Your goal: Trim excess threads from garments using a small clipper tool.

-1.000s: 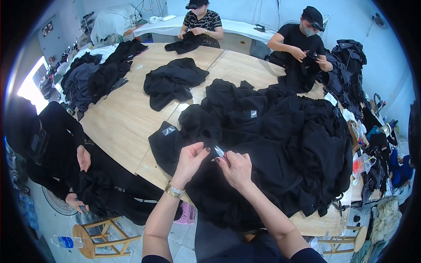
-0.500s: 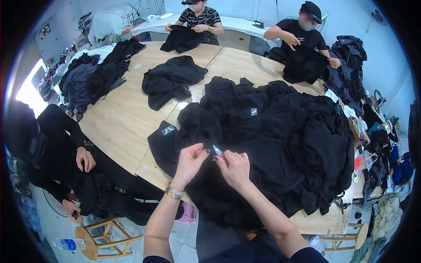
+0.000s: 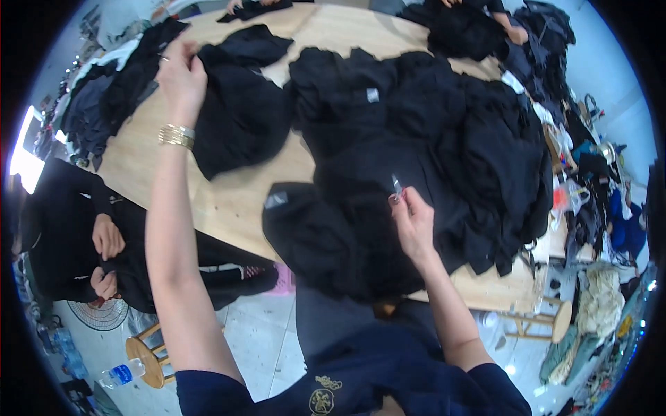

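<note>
Garments (image 3: 430, 149), all black, lie heaped on the wooden table (image 3: 243, 201) before the person. The right hand (image 3: 415, 222) grasps small snips (image 3: 397, 186) above the heap, blades pointing away. The left hand (image 3: 182, 80) reaches far out beside a separate black cloth (image 3: 239, 125); blur leaves me unable to tell whether it grips that. A gold watch (image 3: 176, 136) circles the left wrist. Leftmost, a co-worker (image 3: 59, 222) wears black.

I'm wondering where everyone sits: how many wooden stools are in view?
2: one stool at the lower left, a second stool at the lower right, near the table. Others may be hidden beneath it.
</note>
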`<state>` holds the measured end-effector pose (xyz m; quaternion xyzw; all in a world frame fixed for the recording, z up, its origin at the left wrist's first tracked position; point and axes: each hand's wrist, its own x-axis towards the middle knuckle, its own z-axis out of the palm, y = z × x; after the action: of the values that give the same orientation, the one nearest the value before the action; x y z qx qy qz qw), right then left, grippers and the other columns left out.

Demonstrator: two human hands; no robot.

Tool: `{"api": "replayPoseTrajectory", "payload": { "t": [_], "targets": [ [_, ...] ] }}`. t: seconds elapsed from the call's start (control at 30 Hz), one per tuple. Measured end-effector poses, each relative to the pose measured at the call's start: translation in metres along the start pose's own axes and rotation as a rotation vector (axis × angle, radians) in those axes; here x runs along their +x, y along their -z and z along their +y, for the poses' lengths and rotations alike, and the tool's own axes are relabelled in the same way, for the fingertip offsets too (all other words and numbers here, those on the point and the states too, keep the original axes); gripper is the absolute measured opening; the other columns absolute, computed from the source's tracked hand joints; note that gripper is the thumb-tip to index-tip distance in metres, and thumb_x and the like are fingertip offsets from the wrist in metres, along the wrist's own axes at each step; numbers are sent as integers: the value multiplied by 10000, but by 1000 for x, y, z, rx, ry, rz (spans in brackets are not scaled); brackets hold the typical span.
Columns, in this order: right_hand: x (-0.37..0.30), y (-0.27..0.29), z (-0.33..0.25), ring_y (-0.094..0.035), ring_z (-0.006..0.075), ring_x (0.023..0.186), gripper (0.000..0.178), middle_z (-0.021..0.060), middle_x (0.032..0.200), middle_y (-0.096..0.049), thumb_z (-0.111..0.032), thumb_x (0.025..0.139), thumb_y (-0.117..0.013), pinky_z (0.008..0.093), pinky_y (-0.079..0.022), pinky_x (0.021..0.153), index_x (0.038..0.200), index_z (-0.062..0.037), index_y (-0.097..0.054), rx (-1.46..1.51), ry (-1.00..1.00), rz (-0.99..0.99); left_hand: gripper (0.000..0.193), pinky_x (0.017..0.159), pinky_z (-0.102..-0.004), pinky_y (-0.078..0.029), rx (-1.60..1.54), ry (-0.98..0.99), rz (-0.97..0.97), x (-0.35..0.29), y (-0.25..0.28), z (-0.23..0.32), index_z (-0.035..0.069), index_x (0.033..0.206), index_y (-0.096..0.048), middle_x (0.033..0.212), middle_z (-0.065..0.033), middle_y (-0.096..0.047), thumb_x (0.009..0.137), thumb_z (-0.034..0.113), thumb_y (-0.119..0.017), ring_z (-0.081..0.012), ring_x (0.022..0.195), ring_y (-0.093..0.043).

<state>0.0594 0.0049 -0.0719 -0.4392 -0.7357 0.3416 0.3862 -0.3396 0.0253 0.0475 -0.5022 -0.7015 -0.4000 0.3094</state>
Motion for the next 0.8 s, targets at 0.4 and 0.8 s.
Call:
{"api": "replayPoseTrajectory", "payload": {
  "t": [0.4,0.8],
  "targets": [
    [-87,52,43,-401,149,544,313,61,613,-431,-183,776,-701,270,-366,509,787,-27,-429,-45,-189,-71,170,661,-248,-503,-958,404,-1765,-232,94,151,16,958,-632,826,-65,-651,871,142,-559,-108,758,-627],
    [-103,42,70,-524,312,808,297,130,802,-503,-31,643,-649,359,-402,682,862,-18,-447,-558,38,-159,375,717,-287,-507,-1914,2052,-1057,-347,73,244,83,1231,-482,1029,-110,-632,935,311,-515,-202,905,-632]
  ]
}}
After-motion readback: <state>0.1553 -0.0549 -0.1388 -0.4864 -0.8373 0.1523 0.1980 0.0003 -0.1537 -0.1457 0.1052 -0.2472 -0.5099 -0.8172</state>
